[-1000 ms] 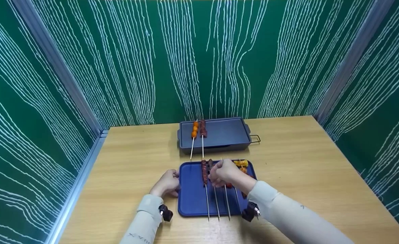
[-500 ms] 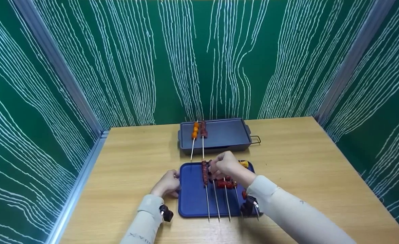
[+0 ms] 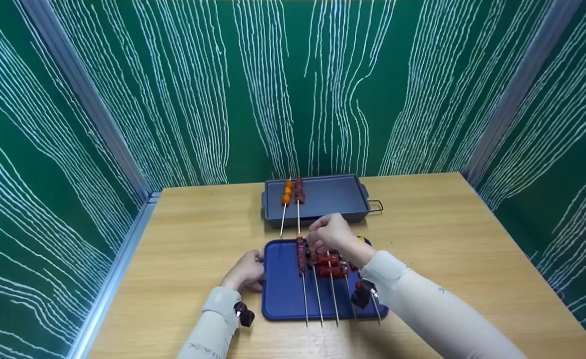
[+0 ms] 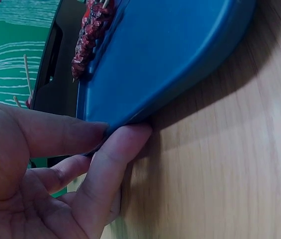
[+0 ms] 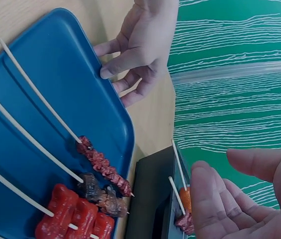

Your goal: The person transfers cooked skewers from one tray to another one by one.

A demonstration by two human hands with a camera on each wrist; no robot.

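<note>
My left hand [image 3: 248, 269] pinches the left edge of a blue tray [image 3: 280, 294]; its thumb lies on the rim in the left wrist view. Over the tray's far side hovers my right hand [image 3: 335, 233], thumb and fingers apart in the right wrist view, nothing between them. Skewers lie side by side on the tray: a thin dark-red meat skewer [image 5: 103, 167], a dark brown-grey skewer [image 5: 103, 195] and one with glossy red pieces [image 5: 80, 219]. More skewers lie to the right, partly hidden by the right hand and wrist.
Behind the tray stands a dark grey grill pan [image 3: 333, 194] with a wire handle [image 3: 375, 205] at its right. On its left side lie a skewer of orange balls [image 3: 287, 192] and a meat skewer [image 3: 299, 191], sticks reaching toward the tray. Green patterned walls enclose the wooden table [image 3: 198, 224].
My right hand has risen away from the skewers toward the pan, uncovering the red pieces and the dark skewer. The left hand and the tray stay put.
</note>
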